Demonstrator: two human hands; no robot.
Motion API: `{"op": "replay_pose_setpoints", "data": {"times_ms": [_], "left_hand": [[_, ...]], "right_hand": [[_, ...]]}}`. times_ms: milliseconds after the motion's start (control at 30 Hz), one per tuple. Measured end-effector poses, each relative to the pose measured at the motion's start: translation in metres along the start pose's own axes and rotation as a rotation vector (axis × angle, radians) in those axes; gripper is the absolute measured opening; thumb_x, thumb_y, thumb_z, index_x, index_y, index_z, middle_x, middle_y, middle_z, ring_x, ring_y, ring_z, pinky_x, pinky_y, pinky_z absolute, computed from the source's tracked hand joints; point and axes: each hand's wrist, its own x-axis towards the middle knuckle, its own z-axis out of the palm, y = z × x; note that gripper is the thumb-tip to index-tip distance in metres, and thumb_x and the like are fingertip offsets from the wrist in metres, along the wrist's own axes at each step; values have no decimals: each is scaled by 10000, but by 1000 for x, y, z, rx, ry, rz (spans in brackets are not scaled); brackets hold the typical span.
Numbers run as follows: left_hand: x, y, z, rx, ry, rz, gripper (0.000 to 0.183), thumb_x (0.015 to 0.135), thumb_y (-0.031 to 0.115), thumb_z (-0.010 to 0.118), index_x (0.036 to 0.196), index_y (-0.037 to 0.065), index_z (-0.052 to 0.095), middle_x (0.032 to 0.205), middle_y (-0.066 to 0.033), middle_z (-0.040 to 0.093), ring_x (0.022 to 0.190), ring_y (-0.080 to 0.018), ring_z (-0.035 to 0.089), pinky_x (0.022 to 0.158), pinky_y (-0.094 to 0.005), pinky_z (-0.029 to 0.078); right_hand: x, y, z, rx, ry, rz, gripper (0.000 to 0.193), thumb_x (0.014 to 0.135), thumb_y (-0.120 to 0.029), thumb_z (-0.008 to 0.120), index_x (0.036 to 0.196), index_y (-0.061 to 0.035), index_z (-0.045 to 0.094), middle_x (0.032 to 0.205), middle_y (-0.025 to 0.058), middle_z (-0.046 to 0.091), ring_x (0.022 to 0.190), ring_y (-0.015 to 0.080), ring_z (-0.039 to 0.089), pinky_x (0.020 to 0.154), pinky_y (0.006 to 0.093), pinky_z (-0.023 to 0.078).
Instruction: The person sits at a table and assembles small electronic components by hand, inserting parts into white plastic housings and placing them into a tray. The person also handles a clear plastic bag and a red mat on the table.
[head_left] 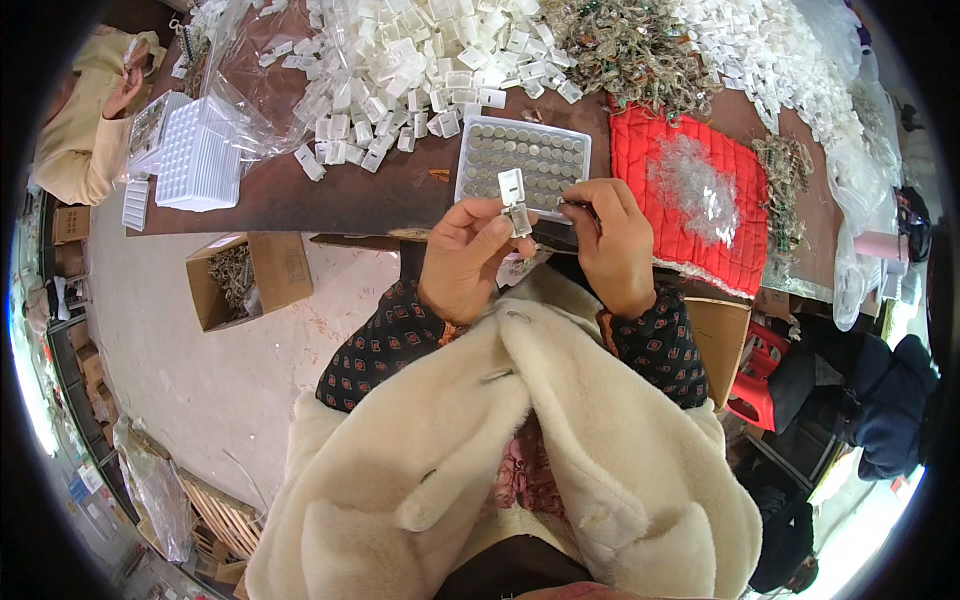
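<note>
My left hand [465,255] is closed on a small plastic case [512,188]. Its white lid stands up, and the clear lower part sits between thumb and fingers. Close by on the right, the thumb and index finger of my right hand [615,245] pinch together at the near right corner of a white tray [586,160]. Something small and dark shows at those fingertips, too small to name. Rows of round grey discs [520,147] that look like button cells lie in the tray.
Beyond the tray is a big heap of white plastic cases [420,60], beside tangled wired parts [630,50]. A red quilted cloth [690,190] with clear pieces lies right. White trays [205,160] are stacked left, above a cardboard box [280,272]. Another person's hand [125,90] is far left.
</note>
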Motion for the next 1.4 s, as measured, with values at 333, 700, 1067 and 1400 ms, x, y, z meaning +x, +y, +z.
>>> {"op": "replay_pose_setpoints", "data": {"times_ms": [333,700,1067,1400], "left_hand": [[-4,-2,-12,278,15,101,177,924,20,596,1099,4,570,1031,-188,664,801,-197,659,733,-332,566],[13,1,-14,299,57,81,170,919,23,608,1082,10,564,1026,-182,662,790,-195,657,731,-318,557],[9,7,15,-14,-98,7,157,944,53,575,1096,13,569,1070,-142,651,881,-199,647,795,-346,556],[16,7,27,-4,-132,80,168,933,9,575,1099,10,602,1086,-126,653,914,-203,644,753,-343,566]], "right_hand": [[-21,3,-8,277,-99,26,181,787,82,656,932,-17,613,894,129,600,784,301,616,671,353,511],[-23,21,13,209,-93,-103,185,798,48,647,962,-27,603,919,118,603,845,313,611,711,375,513],[-3,-24,-11,222,115,-150,242,748,112,689,953,-11,650,892,124,613,760,252,632,634,316,528],[3,-32,-15,118,88,-230,253,772,70,673,1009,-20,667,949,117,604,755,259,633,636,330,532]]}}
